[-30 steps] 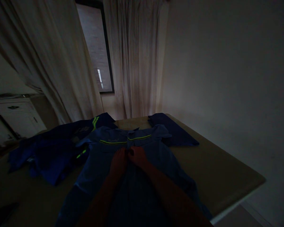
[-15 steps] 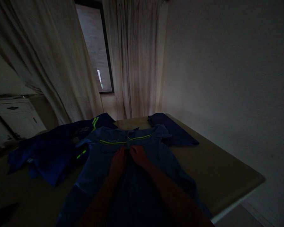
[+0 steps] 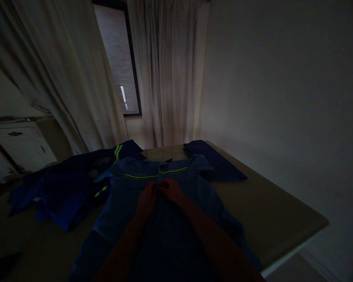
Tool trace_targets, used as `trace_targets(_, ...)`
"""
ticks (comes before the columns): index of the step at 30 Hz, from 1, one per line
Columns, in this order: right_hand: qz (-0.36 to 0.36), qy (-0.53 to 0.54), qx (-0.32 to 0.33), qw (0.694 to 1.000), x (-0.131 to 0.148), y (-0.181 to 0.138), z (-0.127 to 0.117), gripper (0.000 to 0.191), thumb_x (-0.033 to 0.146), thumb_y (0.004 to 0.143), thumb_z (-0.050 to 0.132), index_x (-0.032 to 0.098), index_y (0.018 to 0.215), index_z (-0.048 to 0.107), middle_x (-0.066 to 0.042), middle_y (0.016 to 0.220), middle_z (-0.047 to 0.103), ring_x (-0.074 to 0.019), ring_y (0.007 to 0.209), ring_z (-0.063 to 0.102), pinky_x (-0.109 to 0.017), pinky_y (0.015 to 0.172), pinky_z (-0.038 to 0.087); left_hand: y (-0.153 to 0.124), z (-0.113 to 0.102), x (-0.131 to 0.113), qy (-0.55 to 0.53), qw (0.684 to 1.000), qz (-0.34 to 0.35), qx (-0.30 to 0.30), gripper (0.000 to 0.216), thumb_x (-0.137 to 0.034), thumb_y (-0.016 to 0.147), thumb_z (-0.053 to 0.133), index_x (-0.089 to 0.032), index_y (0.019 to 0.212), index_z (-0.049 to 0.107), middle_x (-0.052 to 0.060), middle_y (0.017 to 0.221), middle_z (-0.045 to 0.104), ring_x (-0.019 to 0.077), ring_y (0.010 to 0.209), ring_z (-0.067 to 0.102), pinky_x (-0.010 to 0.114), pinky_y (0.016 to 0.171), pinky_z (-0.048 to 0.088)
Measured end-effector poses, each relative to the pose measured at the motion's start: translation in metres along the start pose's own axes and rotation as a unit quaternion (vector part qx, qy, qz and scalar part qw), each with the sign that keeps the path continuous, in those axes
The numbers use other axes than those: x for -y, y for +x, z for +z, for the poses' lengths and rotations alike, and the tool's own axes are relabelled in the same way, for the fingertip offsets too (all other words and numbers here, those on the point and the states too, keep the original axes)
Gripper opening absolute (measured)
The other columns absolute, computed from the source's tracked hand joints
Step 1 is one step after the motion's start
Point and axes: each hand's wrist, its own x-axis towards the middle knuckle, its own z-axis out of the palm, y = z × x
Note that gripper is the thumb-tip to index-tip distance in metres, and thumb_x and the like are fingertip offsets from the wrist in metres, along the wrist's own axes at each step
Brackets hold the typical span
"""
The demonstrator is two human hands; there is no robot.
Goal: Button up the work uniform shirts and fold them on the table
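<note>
A blue work jacket [image 3: 176,219] lies front up, its collar toward the far side and its sleeves spread down both sides. Yellow-green piping crosses its chest, with small lettering on the left part. My left hand [image 3: 147,197] and my right hand [image 3: 171,190] meet at the front opening, just below the piping. Both have their fingers closed in a pinch on the jacket's front edges. Darkness and the fingers hide whether a button or a zip sits between them.
Dark blue clothes [image 3: 64,188] with yellow-green stripes lie heaped at the left. A folded navy garment [image 3: 214,160] rests at the far right of the table [image 3: 276,211]. Behind stand curtains [image 3: 170,78], a window [image 3: 119,58] and a white cabinet [image 3: 20,143]. A wall [image 3: 276,98] runs along the right.
My hands have shifted very slightly at the front opening, the right one a little to the left, closer to the left fingertips. The jacket and other clothes lie as before.
</note>
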Motion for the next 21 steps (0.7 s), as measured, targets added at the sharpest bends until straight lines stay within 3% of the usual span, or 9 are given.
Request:
trace_targets(4,-0.023,-0.021,-0.004,1.0,-0.001,0.0,0.0,0.007,0.022,0.082,0.072,0.018,0.086,0.069,0.0,0.08,0.071,-0.0154,0.075,0.064,-0.022,0.065,0.043,0.002,0.0,0.003,-0.061,0.998,-0.027,-0.013,0.021,-0.031,0.094,0.051,-0.022,0.113,0.055,0.006,0.098,0.075,0.0225,0.092,0.072,0.033,0.079,0.053)
trace_targets(21,-0.08,-0.076,-0.013,0.994,0.003,-0.004,0.002,0.004,0.021,0.088,0.067,0.019,0.091,0.064,-0.001,0.085,0.067,-0.0169,0.08,0.061,-0.024,0.071,0.042,0.009,0.002,0.015,-0.136,0.989,-0.058,-0.021,0.025,-0.028,0.084,0.057,-0.019,0.107,0.061,0.006,0.093,0.076,0.0221,0.087,0.073,0.033,0.078,0.056)
